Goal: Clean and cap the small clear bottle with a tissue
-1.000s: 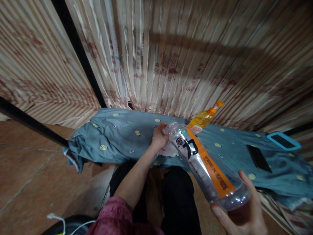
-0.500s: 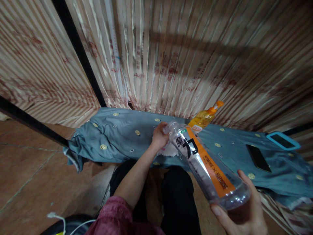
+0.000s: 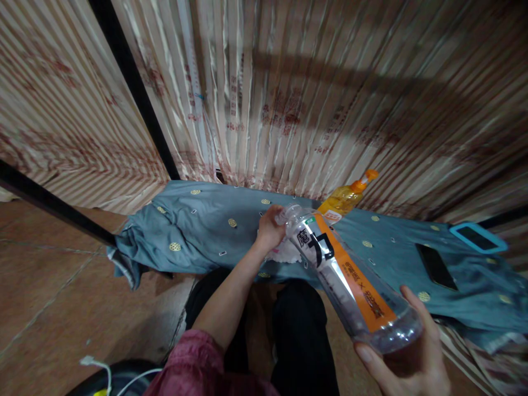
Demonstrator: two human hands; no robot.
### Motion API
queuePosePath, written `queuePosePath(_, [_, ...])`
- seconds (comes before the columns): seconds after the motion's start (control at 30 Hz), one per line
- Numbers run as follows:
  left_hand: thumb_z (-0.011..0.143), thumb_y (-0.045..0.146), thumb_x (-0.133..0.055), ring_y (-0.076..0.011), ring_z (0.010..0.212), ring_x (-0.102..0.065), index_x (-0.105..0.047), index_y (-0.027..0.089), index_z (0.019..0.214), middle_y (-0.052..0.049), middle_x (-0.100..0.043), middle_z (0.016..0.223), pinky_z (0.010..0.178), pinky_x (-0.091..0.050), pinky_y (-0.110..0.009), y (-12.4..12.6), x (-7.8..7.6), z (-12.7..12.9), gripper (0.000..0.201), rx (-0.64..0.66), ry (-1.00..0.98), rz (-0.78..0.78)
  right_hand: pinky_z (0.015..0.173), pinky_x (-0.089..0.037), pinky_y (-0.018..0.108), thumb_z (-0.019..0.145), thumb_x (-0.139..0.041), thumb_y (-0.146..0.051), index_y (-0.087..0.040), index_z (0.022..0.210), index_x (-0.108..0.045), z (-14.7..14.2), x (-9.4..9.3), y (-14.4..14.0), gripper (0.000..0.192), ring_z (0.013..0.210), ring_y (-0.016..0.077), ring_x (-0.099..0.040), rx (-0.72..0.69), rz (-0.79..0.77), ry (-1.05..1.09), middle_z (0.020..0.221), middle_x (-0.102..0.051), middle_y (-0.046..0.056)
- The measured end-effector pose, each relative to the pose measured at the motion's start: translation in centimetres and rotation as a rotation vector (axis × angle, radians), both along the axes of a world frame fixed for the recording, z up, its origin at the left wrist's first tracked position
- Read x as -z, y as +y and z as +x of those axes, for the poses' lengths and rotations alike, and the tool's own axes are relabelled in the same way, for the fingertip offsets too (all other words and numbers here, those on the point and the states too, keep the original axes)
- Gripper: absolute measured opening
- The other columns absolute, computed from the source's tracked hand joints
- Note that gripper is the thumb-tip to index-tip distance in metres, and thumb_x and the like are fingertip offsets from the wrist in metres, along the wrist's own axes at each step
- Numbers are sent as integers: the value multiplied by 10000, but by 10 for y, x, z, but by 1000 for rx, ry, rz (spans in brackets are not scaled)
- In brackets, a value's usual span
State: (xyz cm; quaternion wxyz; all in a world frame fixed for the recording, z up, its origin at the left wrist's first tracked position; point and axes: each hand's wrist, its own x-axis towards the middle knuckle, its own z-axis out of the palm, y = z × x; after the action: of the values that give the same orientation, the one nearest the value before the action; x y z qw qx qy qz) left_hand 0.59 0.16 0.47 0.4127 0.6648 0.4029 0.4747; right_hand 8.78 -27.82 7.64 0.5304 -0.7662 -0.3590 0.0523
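Observation:
A large clear plastic bottle (image 3: 350,275) with an orange and silver label is held slantwise between both hands, its neck up and to the left. My left hand (image 3: 271,228) is closed at the neck, its fingers partly hidden behind it. My right hand (image 3: 412,352) grips the bottle's base, thumb on the near side and fingers on the far side. Behind the bottle, a yellow pump bottle (image 3: 340,201) with an orange top stands on the grey-blue cloth (image 3: 206,231). A pale scalloped cloth or paper (image 3: 284,253) lies beneath my left hand, partly covered.
The patterned cloth covers a long, narrow bench. On its right lie a dark phone (image 3: 436,267) and a blue-framed tablet-like object (image 3: 478,237). A pleated curtain (image 3: 280,110) hangs behind, with black poles (image 3: 132,88) at left. A white cable (image 3: 99,364) is at lower left.

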Motion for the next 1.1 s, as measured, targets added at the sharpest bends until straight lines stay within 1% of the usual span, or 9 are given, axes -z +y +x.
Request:
queuePosePath(0.1, [748,212,-823,-247,922,-731,-663,207,894,-50,-777,943,856,-564,-350,0,0,0,216,-6,4,-4,827,-605,408,675,-830,-716,-226,1601,-401,-2,-2,0,1133,1103,310,-651,10,-16,10,1496,-507,156])
queuePosePath(0.17, [751,201,-817,-245,921,-731,-665,206,895,-53,-777,942,854,-562,-345,0,0,0,210,-6,3,0,828,-609,411,678,-818,-732,-214,1596,-416,-4,-5,1,1128,1091,311,-660,30,-27,2,1465,-535,160])
queuePosePath(0.33, [750,206,-818,-241,915,-727,-666,203,891,-52,-773,937,851,-556,-336,0,0,0,207,-9,6,2,859,-594,433,580,-858,-765,-180,1599,-407,-7,-7,2,1259,1109,332,-646,60,-15,100,1437,-561,172])
queuePosePath(0.4, [757,195,-808,-245,924,-727,-662,200,899,-58,-773,947,856,-553,-339,0,-1,0,204,-6,7,-7,873,-583,436,564,-876,-745,-188,1603,-398,-6,-6,2,1272,1115,333,-640,57,-10,134,1442,-557,169])
queuePosePath(0.5, [757,172,-799,-243,932,-728,-657,199,894,-56,-773,952,863,-551,-336,-1,-2,0,199,-4,6,-19,873,-579,424,592,-875,-722,-193,1601,-402,-4,-5,1,1234,1124,331,-638,45,-7,111,1462,-540,166])
queuePosePath(0.63, [742,115,-776,-227,902,-724,-658,199,881,-44,-772,932,835,-545,-317,-1,-4,0,201,-12,18,-14,850,-592,403,626,-848,-746,-178,1590,-428,-3,-5,1,1195,1120,326,-651,45,-21,30,1451,-555,166])
queuePosePath(0.87, [703,56,-744,-225,913,-723,-662,191,883,-38,-773,935,834,-543,-311,-1,-4,0,239,-3,10,-26,834,-596,362,578,-854,-774,-153,1575,-449,-5,-6,3,1242,1104,297,-657,66,0,43,1532,-502,167])
queuePosePath(0.97, [701,57,-746,-225,894,-724,-664,192,880,-40,-773,924,824,-544,-314,-1,-5,0,238,-11,30,-27,848,-598,385,601,-856,-757,-183,1594,-420,-4,-6,1,1227,1108,305,-659,47,-7,61,1523,-510,162])
queuePosePath(1.1, [710,61,-747,-231,901,-726,-665,194,881,-46,-775,930,823,-550,-320,-2,-5,1,231,-18,17,-30,893,-591,433,621,-852,-744,-216,1597,-412,-4,-5,0,1194,1180,342,-637,31,-16,59,1571,-456,158])
